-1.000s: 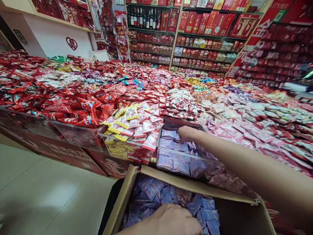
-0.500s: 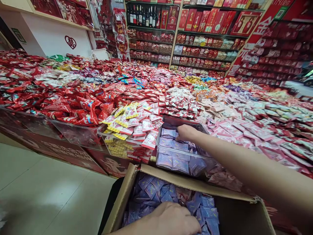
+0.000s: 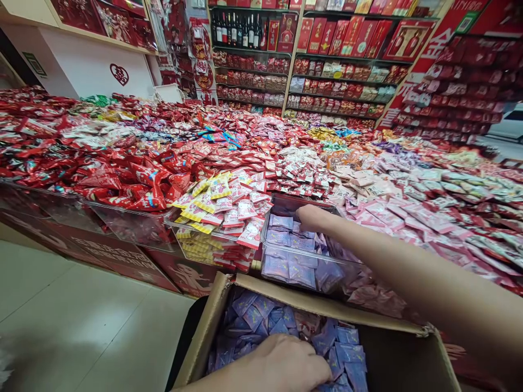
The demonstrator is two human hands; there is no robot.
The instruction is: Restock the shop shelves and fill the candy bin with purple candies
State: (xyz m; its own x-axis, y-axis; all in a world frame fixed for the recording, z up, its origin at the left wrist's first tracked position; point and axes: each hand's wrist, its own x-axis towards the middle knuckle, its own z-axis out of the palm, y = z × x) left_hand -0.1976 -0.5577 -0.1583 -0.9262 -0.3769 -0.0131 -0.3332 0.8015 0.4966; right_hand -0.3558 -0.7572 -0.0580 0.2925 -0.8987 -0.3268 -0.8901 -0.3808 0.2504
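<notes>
My right hand [image 3: 312,216] reaches into a clear plastic bin [image 3: 339,261] on the display. Its fingers curl downward at the bin's back, with the tips hidden. Small square purple packets [image 3: 279,238] lie in rows in that bin. Nearer to me is an open cardboard box [image 3: 327,309] holding many loose purple packets [image 3: 254,316], with a pinkish-red packet [image 3: 306,323] among them. My left hand [image 3: 286,359] rests among the packets in the box, back up and fingers bent under. I cannot see what either hand grips.
A bin of yellow and pink packets [image 3: 229,204] adjoins on the left, then red packets [image 3: 139,179]. Pink packets [image 3: 400,218] are heaped on the right. Shelves with bottles [image 3: 239,30] and red boxes [image 3: 351,37] stand behind. Tiled floor [image 3: 73,321] lies at lower left.
My right hand has shifted slightly and curls further down at the back of the bin. My left hand has barely moved in the box.
</notes>
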